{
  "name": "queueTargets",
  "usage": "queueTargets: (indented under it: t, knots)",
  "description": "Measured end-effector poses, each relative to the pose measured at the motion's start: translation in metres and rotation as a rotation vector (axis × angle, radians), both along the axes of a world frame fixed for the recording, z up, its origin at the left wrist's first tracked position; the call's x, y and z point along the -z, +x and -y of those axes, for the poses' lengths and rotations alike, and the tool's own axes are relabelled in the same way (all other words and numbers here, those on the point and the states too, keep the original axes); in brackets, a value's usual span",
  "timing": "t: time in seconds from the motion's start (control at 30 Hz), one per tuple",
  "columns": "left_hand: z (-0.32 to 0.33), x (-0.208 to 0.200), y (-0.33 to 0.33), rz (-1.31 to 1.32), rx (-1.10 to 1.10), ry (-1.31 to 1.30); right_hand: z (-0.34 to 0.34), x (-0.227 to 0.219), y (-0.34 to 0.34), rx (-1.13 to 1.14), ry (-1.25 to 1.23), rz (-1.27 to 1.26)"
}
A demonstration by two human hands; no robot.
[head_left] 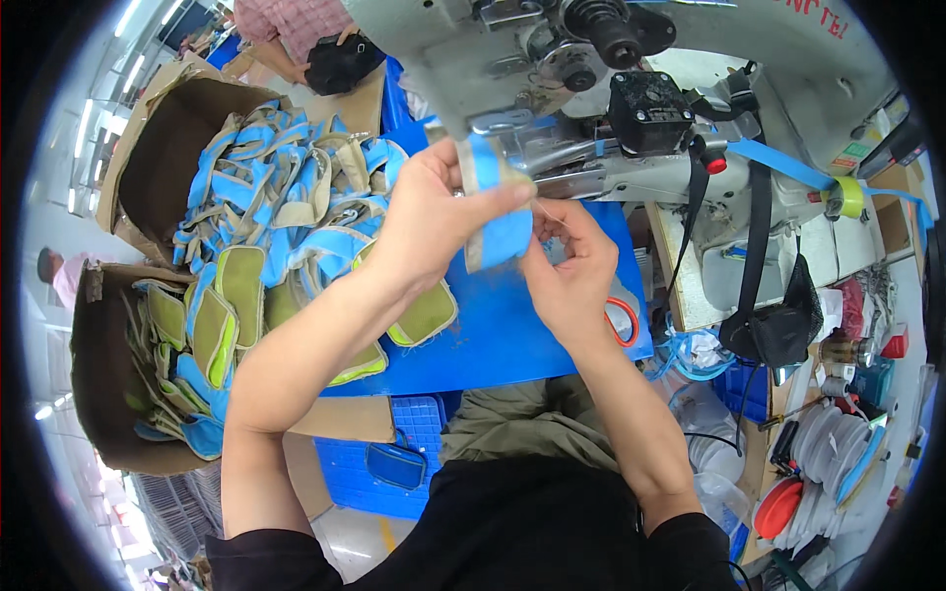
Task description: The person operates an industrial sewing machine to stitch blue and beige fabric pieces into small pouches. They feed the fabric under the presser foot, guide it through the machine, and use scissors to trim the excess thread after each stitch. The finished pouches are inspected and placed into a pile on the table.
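Note:
My left hand (426, 222) grips a blue and beige fabric strip piece (501, 239) under the sewing machine's head, its thumb across the front. The piece is slightly blurred. Beside its right edge, my right hand (574, 266) is closed in a pinch. A thin pale thread seems to run by these fingers, but what they hold is hidden. Both hands are above the blue work surface (512, 345). Red-orange scissor handles (623, 321) lie just right of my right wrist.
The sewing machine (631, 177) fills the top, with blue tape (788, 165) feeding in from the right. To the left, one cardboard box (148, 138) backs a heap of blue-beige pieces (266, 187); another box (94, 364) holds olive pieces. Another person's hand (347, 34) is beyond.

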State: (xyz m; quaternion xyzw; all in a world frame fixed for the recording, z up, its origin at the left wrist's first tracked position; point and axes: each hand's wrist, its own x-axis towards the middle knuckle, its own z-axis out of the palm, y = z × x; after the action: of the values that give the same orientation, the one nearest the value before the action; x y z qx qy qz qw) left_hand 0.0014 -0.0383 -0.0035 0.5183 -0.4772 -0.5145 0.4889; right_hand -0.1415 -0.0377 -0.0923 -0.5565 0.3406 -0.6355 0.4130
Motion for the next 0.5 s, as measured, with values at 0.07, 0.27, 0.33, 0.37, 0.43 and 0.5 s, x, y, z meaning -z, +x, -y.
queueTargets:
  t: [0.07,0.27,0.33,0.37,0.43,0.5]
  knots:
    - [0.001,-0.001,0.001,0.014,0.004,0.015,0.002,-0.001,-0.002,-0.041,0.027,0.013]
    - [-0.007,0.001,0.003,0.134,0.015,-0.028,0.002,-0.001,-0.003,-0.095,0.062,0.058]
    - [-0.005,0.005,0.003,0.102,0.009,-0.038,0.002,-0.002,-0.004,-0.109,0.063,0.061]
    - [-0.005,0.005,0.003,0.101,0.006,-0.030,0.002,-0.002,-0.004,-0.117,0.068,0.069]
    - [-0.003,0.002,0.002,0.100,0.010,-0.021,0.001,-0.005,-0.007,-0.144,0.090,0.086]
    - [0.000,0.000,0.001,0.091,-0.027,-0.005,0.000,-0.012,-0.010,-0.187,0.136,0.112]
